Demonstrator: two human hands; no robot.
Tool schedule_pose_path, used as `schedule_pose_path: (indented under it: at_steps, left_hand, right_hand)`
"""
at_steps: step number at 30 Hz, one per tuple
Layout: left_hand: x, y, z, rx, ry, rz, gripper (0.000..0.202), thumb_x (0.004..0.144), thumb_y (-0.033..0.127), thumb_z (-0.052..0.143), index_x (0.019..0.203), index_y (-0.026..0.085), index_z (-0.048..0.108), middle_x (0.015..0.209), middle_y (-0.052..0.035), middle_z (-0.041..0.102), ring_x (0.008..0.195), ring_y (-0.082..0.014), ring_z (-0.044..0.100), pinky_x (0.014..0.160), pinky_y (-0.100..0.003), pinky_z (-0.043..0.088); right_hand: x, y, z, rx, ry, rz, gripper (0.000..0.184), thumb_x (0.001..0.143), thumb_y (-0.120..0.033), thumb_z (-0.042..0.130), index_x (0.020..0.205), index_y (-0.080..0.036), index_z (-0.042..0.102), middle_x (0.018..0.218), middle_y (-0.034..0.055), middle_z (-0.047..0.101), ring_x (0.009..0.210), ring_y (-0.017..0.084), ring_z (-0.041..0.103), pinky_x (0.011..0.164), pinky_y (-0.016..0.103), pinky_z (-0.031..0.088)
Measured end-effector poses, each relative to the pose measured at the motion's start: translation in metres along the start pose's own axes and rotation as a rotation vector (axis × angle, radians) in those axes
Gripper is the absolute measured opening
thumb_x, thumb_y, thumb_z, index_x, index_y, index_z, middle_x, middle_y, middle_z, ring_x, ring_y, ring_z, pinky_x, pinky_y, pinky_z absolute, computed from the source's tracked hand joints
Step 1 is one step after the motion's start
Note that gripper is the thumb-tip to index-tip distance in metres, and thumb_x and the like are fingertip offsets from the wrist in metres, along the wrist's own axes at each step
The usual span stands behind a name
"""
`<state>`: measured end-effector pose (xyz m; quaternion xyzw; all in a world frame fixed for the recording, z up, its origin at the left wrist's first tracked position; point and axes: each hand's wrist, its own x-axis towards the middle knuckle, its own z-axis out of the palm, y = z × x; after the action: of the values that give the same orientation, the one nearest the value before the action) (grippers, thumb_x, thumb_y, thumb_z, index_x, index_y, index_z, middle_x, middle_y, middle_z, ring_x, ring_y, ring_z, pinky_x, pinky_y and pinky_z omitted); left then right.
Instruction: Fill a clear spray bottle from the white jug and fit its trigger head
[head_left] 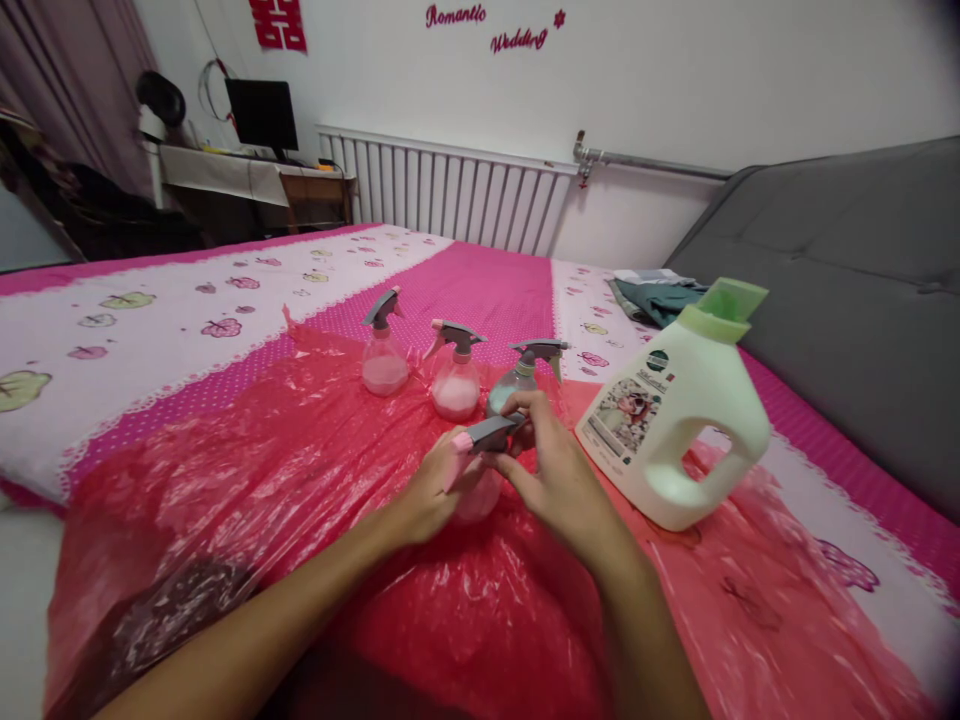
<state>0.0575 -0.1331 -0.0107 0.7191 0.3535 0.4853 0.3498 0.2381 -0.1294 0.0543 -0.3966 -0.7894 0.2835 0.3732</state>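
My left hand (431, 490) is wrapped round the body of a small pink spray bottle (477, 497) standing on a red plastic sheet (247, 470). My right hand (551, 460) is closed on that bottle's grey trigger head (491, 432). Just behind stand three more small spray bottles with grey heads: one at the left (384, 350), one in the middle (455, 372), and a greyish one (525, 372) right behind my right fingers. A large white detergent jug (675, 410) with a green cap stands to the right of my right hand.
The sheet covers a bed with a pink and white cover (150, 310). A grey padded headboard (847, 300) rises at the right, with folded clothes (652, 295) beside it. A white radiator (450, 190) lines the far wall; a desk with a monitor (262, 115) stands far left.
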Motion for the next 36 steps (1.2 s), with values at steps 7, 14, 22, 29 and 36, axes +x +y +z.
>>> schedule_pose_path:
  at_steps: [7, 14, 22, 29, 36]
  left_hand:
    - [-0.003, -0.011, 0.002, -0.021, 0.029, 0.026, 0.056, 0.104, 0.056, 0.057, 0.15, 0.024, 0.055, 0.145, -0.0135, 0.066, 0.135, -0.0329, 0.062, 0.12, -0.051, 0.048]
    - [-0.007, -0.025, -0.006, 0.078, -0.007, -0.091, 0.054, 0.102, 0.059, 0.057, 0.14, 0.021, 0.064, 0.149, -0.0151, 0.064, 0.144, -0.0378, 0.053, 0.127, -0.055, 0.035]
    - [0.003, -0.018, -0.004, -0.081, 0.041, -0.063, 0.04, 0.107, 0.053, 0.05, 0.126, 0.022, 0.068, 0.132, -0.0107, 0.072, 0.126, -0.0294, 0.064, 0.116, -0.046, 0.046]
    - [-0.002, -0.017, -0.005, 0.026, 0.035, -0.016, 0.05, 0.107, 0.054, 0.051, 0.148, 0.027, 0.057, 0.146, -0.0107, 0.066, 0.138, -0.0323, 0.058, 0.121, -0.049, 0.041]
    - [-0.009, -0.027, -0.005, 0.175, 0.019, -0.023, 0.063, 0.104, 0.062, 0.051, 0.152, 0.02, 0.052, 0.151, -0.0156, 0.063, 0.137, -0.0356, 0.057, 0.12, -0.05, 0.04]
  right_hand:
    - [0.002, 0.0, 0.003, -0.068, -0.04, 0.037, 0.036, 0.093, -0.013, 0.063, 0.126, -0.026, 0.056, 0.115, 0.0051, 0.068, 0.09, 0.02, 0.064, 0.089, 0.038, 0.05]
    - [0.002, -0.011, 0.002, -0.19, -0.014, 0.107, 0.023, 0.094, -0.025, 0.073, 0.113, -0.021, 0.06, 0.11, 0.0074, 0.072, 0.097, 0.026, 0.068, 0.086, 0.039, 0.049]
    - [-0.008, -0.021, -0.008, -0.228, -0.035, 0.131, 0.02, 0.1, -0.033, 0.066, 0.117, -0.023, 0.065, 0.109, 0.01, 0.078, 0.098, 0.027, 0.074, 0.086, 0.039, 0.053]
    - [-0.005, -0.024, -0.007, -0.276, -0.039, 0.207, 0.017, 0.103, -0.036, 0.057, 0.11, -0.021, 0.064, 0.107, 0.0119, 0.079, 0.101, 0.03, 0.074, 0.084, 0.039, 0.048]
    - [0.0, -0.018, -0.003, -0.288, -0.018, 0.231, 0.018, 0.103, -0.039, 0.053, 0.096, -0.022, 0.057, 0.095, 0.0087, 0.077, 0.086, 0.027, 0.07, 0.074, 0.035, 0.041]
